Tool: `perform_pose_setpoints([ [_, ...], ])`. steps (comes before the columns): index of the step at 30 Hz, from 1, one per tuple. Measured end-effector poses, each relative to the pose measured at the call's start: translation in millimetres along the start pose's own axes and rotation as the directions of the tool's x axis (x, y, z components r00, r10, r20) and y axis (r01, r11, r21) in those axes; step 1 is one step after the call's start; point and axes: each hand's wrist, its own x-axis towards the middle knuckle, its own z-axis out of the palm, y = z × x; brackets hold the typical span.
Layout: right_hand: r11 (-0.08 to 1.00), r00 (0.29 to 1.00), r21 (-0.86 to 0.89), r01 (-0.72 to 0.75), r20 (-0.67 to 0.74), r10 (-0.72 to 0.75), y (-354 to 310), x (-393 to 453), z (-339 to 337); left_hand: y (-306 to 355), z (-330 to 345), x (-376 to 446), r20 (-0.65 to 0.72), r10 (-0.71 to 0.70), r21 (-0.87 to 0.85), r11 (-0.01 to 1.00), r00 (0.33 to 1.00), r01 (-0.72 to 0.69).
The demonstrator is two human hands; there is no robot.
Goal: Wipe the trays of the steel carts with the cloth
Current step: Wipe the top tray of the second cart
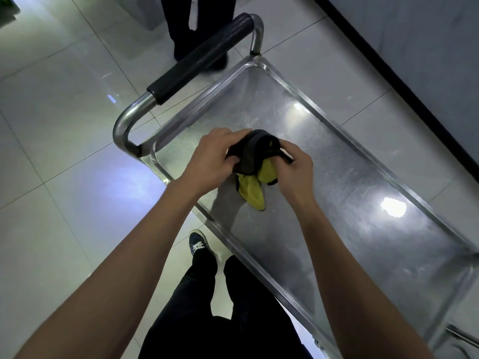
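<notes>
Two grips clenched on cloth [255, 161]: left hand [211, 156] at 9 o'clock, right hand [294, 164] at 3. Bunched above tray [363, 161], near handle [201, 59]. Judged soft, light, limp; best gathered into a pad.

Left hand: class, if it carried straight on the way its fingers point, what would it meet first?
The left hand points right into the cloth it grips; beyond that, probably the right hand gripping the other side.
</notes>
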Motion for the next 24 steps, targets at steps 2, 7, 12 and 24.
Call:
perform_pose_setpoints([
  [2, 0.999, 0.998, 0.038, -0.032, 0.060, 0.029, -2.8, 2.7, -5.9, 0.6, -0.1, 1.9, -0.086, 0.039, 0.017, 0.999, 0.996, -0.038],
  [7, 0.998, 0.996, -0.003, -0.068, 0.064, 0.068, 2.3, 17.4, -8.0, -16.6, 9.7, 7.0, -0.154, -0.076, 0.087, 0.992, 0.985, 0.091],
  [12, 0.972, 0.986, -0.211, -0.105, 0.101, 0.129, 30.3, 29.5, 11.5, -36.1, 32.5, 11.2, -0.091, -0.278, 0.126, 0.949, 0.956, 0.288],
  [24, 0.646, 0.950, -0.703, 0.297, 0.146, -0.277, 75.2, -45.3, 56.6, -56.2, 38.9, 9.0, -0.082, -0.326, 0.107, 0.937, 0.942, 0.334],
])
